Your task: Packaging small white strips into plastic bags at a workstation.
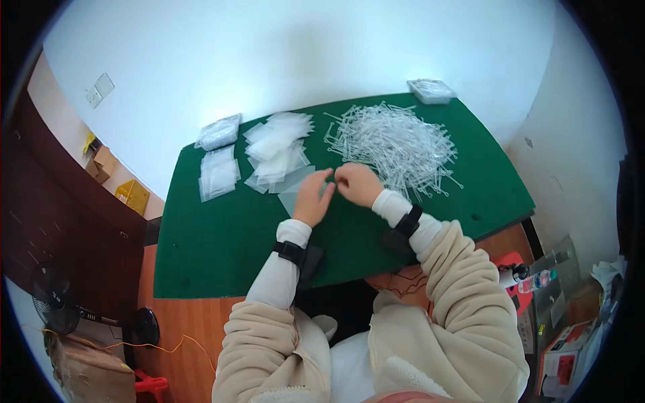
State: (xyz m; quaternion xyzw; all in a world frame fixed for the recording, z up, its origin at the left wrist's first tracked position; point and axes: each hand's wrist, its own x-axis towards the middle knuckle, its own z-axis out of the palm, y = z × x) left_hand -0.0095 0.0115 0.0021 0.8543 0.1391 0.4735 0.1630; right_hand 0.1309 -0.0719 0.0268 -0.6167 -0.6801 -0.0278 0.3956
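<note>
Countless thin, clear, loop-ended sticks (396,144) lie heaped right of upper centre on the green worktop (215,248). Two clear packs (431,92) sit upper left and upper right. Mid-frame, the left hand (314,196) overlaps one translucent bag (287,201); the right hand's (359,184) fingers curl. Whether either grips anything, I cannot tell.

Cool, bright light washes the smooth white wall (430,40) behind the matte dark-green surface (222,248), a soft grey shadow (310,57) dimming it. Thin clear-plastic sticks (393,141) on the surface glint; fisheye distortion bows its edges, black vignetting beyond.
</note>
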